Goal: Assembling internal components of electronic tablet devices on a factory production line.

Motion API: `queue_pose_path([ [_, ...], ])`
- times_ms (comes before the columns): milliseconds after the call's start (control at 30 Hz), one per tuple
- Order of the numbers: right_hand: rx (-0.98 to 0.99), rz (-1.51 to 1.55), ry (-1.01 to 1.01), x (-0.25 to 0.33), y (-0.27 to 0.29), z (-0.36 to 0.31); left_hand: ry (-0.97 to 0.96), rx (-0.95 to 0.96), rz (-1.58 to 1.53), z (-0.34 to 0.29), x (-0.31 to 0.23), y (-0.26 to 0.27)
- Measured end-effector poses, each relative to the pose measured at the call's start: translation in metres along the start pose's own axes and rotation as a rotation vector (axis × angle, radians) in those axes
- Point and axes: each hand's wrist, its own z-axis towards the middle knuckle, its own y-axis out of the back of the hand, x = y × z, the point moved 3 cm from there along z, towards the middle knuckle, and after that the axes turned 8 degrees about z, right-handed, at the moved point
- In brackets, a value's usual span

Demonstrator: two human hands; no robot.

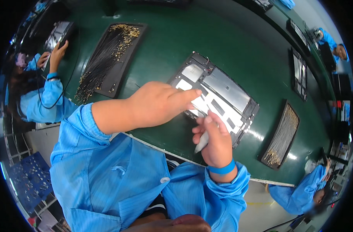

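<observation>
An opened tablet-like device point(227, 88) lies tilted on the green table before me, with a silvery panel, white areas with dark strips, and a dark frame. My left hand point(155, 104) reaches over its near left side. Its fingers are curled, with the tips close together at the white area; whatever is between them is hidden. My right hand point(214, 139), with a blue band at the wrist, is closed around a pale grey tapered tool point(201, 142). The tool's upper part is between the fingers, near the left fingertips and the device's near edge.
To the left, a dark tray point(114, 73) holds many black cables with gold-coloured ends. Another tray point(281, 135) of thin cables stands at right. Further devices point(299, 73) line the far right edge. A co-worker's hands point(56, 56) handle a device at left; other people in blue are at right.
</observation>
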Motion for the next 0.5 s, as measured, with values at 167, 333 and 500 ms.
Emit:
queue_pose_path([
  [167, 0.015, 0.048, 0.04, 0.01, -0.015, 0.002, -0.016, 0.104, -0.05, -0.007, -0.006, -0.008],
  [333, 0.052, -0.153, -0.059, 0.007, -0.017, 0.009, -0.077, 0.076, -0.108, -0.008, -0.011, -0.012],
  [500, -0.112, -0.144, -0.023, -0.001, -0.009, 0.007, -0.058, 0.038, -0.127, -0.017, -0.012, -0.018],
])
